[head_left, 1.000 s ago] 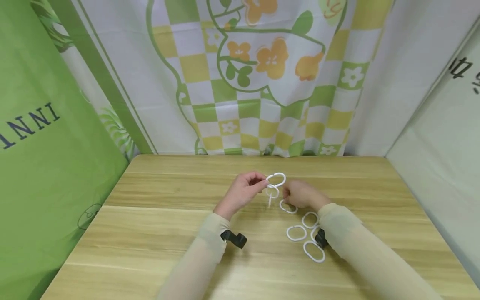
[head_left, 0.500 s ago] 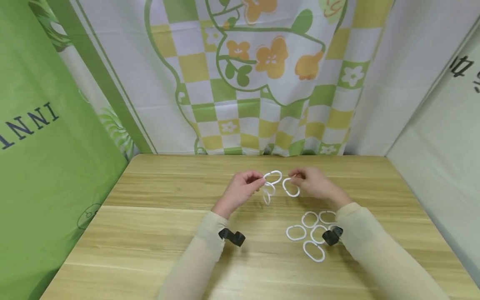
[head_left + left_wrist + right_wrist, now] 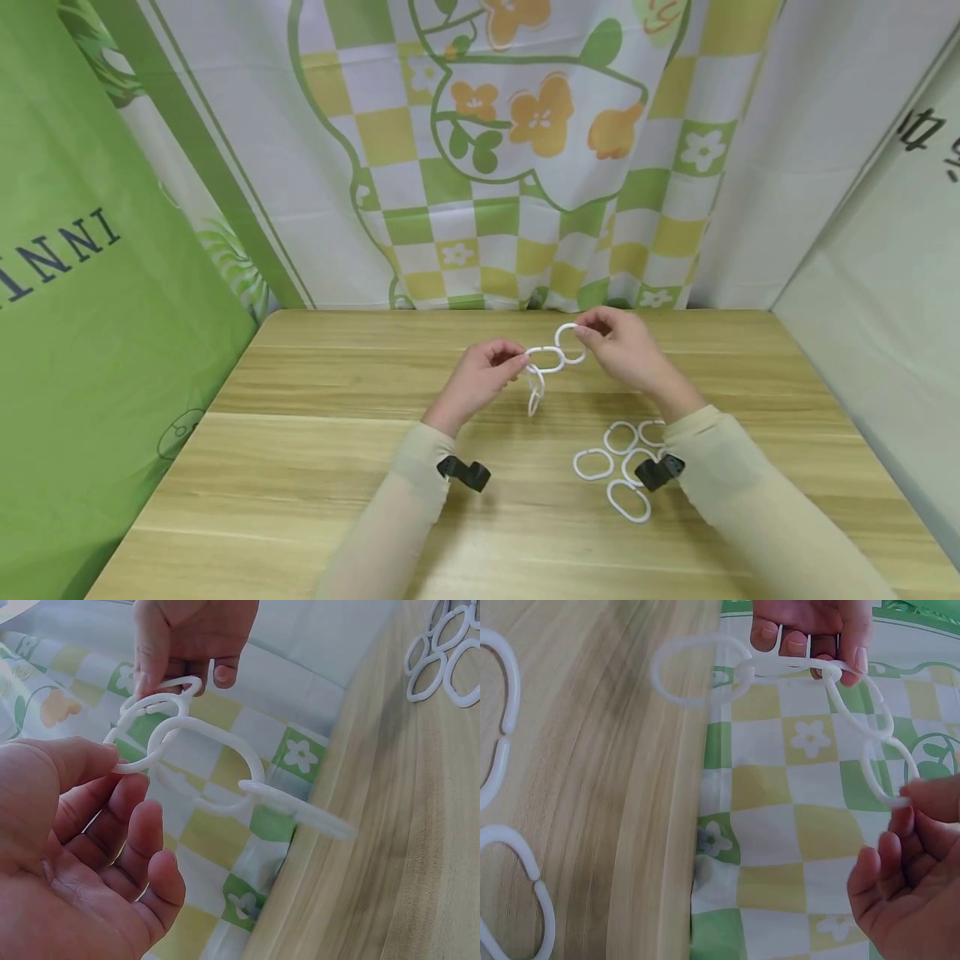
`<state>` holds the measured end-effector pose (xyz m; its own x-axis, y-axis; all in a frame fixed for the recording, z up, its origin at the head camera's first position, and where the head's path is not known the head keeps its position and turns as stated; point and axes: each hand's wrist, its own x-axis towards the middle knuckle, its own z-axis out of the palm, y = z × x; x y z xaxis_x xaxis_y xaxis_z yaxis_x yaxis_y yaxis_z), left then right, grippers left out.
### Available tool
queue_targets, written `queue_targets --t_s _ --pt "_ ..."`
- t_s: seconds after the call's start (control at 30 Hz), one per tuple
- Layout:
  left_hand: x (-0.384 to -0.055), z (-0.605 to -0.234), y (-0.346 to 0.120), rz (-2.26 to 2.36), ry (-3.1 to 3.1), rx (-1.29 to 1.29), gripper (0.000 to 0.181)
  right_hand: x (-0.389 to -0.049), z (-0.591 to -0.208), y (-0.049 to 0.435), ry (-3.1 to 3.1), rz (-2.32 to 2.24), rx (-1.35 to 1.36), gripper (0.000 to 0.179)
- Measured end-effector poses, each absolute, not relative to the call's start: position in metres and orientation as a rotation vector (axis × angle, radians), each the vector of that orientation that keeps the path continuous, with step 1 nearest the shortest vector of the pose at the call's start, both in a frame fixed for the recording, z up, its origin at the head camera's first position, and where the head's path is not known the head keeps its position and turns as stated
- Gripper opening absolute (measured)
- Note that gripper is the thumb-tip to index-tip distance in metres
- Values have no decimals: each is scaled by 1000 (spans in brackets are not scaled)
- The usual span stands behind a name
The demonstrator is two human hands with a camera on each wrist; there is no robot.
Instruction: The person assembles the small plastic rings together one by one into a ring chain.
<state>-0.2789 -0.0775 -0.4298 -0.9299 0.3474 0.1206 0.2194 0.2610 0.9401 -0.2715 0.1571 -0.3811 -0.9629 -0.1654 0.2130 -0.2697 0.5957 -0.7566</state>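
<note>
Over the table, my left hand (image 3: 480, 379) pinches a white plastic split ring (image 3: 553, 370), oval with a narrow gap, between thumb and forefinger. Two linked rings hang below it; the upper hanging ring (image 3: 221, 735) and the lower hanging ring (image 3: 300, 810) show in the left wrist view. To the right, my right hand (image 3: 626, 354) pinches another split ring (image 3: 559, 335) by its far side. In the right wrist view this ring (image 3: 868, 769) hooks through the one in my left hand, making a short chain. The remaining fingers of both hands are loosely bent.
Several loose white split rings (image 3: 592, 464) lie on the wooden table (image 3: 337, 500), below and partly behind the right wrist. A patterned curtain (image 3: 540, 250) hangs along the back edge. Black wrist cameras (image 3: 465, 473) sit on both sleeves.
My right hand has lifted a ring off the table, carried it up beside the left hand's ring, and it now overlaps and links with it. The left hand has barely moved.
</note>
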Motion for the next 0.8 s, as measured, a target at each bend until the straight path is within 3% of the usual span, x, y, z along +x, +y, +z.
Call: queue_targets --t_s 0.2,0.8 --pt "-279 -430 -78 1791 2386 535 19 -269 -378 156 -2565 1383 274 21" --pt "-274 -426 -72 1730 2413 658 20 -267 -388 144 -2637 1324 364 19"
